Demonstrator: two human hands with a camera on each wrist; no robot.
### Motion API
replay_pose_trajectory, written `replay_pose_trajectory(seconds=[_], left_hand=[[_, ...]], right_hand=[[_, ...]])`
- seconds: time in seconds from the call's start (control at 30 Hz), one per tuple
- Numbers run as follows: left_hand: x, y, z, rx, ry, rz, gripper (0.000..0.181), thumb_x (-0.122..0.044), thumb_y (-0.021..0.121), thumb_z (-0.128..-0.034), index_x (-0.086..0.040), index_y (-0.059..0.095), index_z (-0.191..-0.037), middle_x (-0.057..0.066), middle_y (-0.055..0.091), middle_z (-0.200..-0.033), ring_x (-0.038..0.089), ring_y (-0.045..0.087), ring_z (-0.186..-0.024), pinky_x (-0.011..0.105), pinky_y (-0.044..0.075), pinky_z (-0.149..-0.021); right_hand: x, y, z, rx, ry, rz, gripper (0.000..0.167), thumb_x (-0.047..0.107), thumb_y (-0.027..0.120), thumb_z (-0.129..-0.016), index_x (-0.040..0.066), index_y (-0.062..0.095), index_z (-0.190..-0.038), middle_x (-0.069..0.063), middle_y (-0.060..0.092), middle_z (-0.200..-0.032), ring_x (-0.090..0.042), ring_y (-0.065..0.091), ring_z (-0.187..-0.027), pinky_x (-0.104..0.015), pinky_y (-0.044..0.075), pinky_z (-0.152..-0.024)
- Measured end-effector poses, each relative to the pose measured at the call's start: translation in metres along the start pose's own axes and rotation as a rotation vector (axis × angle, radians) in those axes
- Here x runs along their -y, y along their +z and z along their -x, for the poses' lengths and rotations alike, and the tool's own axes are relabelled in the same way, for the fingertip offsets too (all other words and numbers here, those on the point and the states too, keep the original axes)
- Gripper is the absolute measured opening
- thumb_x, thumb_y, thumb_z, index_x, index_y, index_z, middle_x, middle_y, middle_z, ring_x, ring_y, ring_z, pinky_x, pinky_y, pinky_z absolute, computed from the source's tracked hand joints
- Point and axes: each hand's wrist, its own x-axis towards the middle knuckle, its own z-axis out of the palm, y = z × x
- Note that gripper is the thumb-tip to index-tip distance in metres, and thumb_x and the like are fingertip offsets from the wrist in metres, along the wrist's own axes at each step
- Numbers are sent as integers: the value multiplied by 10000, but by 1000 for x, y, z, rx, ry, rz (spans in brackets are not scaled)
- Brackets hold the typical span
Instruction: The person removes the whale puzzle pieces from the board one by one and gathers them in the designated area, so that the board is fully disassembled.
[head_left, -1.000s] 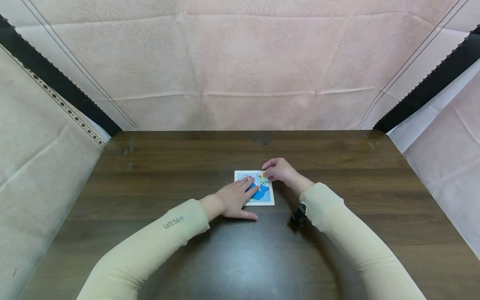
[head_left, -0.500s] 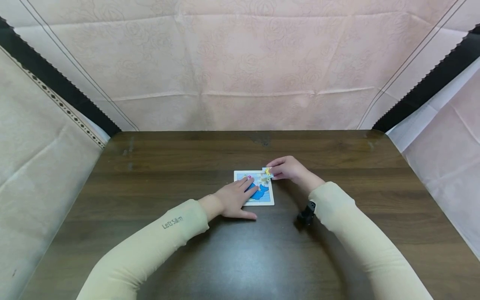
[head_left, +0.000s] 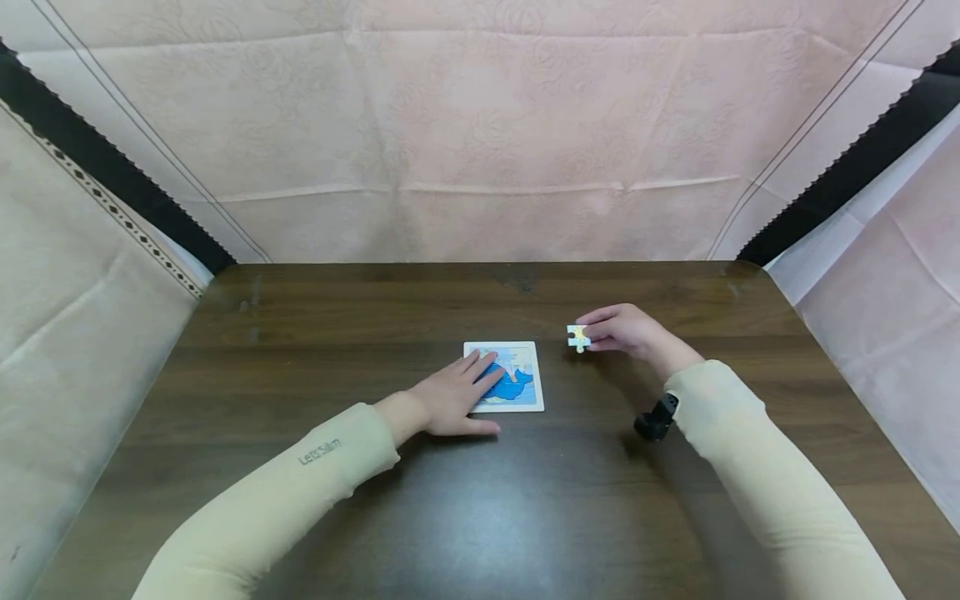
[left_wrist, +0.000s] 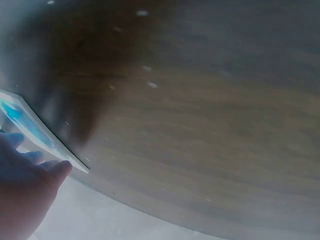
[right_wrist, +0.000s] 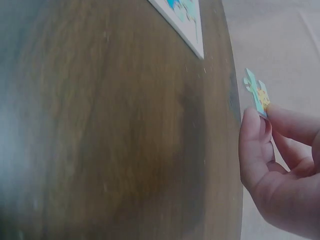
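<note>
A small jigsaw puzzle (head_left: 525, 379) in a white-bordered tray lies flat on the table, with a blue sea animal in its picture. Over its left part my left hand (head_left: 453, 398) rests with fingers spread, covering some of the picture; the left wrist view shows the fingertips by the tray's white border (left_wrist: 67, 155). To the right of the tray, my right hand (head_left: 626, 331) pinches one puzzle piece (head_left: 578, 337), pale blue-green with a yellow figure. In the right wrist view thumb and finger hold this piece (right_wrist: 258, 95) by its edge, apart from the tray.
The dark wooden table (head_left: 480, 508) spreads around the tray. Its far edge meets a pale patterned cloth (head_left: 480, 133), and cloth also hangs at both sides. A small black camera (head_left: 656, 418) sits on the right wrist.
My right hand has lifted the puzzle piece out of the tray's upper right corner and carried it to the right. The left hand keeps its place on the puzzle.
</note>
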Motion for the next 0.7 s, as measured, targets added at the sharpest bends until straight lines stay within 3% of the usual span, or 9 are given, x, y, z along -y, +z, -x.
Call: replay_pose_trajectory(seconds=[0.23, 0.4, 0.5, 0.7], left_hand=[[11, 4, 15, -8, -13, -1, 876, -690, 426, -850, -199, 138, -1515, 56, 68, -1594, 285, 87, -1464, 421, 167, -1176], [16, 11, 24, -5, -17, 21, 886, -697, 431, -845, -203, 129, -1516, 55, 69, -1593, 306, 93, -1460, 445, 191, -1166], [16, 14, 26, -4, -20, 29, 888, -700, 429, -844, -207, 123, -1517, 52, 59, -1594, 310, 82, -1461, 454, 189, -1165], [16, 16, 26, -8, -7, 21, 883, -699, 425, -846, -199, 138, -1515, 57, 51, -1595, 289, 76, -1464, 438, 158, -1176]], right_hand=[[-9, -25, 7, -18, -10, -47, 399, 28, 538, -926, -118, 445, -1285, 30, 597, -889, -69, 619, -773, -194, 542, -744], [-18, -41, 9, -19, 2, -84, 151, 7, 541, -919, 56, 639, -1024, 35, 617, -844, -74, 625, -754, -200, 547, -727], [-22, -48, 9, -10, 15, -99, 203, -1, 534, -920, 154, 655, -870, 36, 621, -833, -69, 625, -746, -197, 547, -718], [-31, -57, 9, -2, 40, -102, 197, -4, 522, -925, 127, 668, -908, 41, 627, -821, -57, 619, -737, -190, 542, -707]])
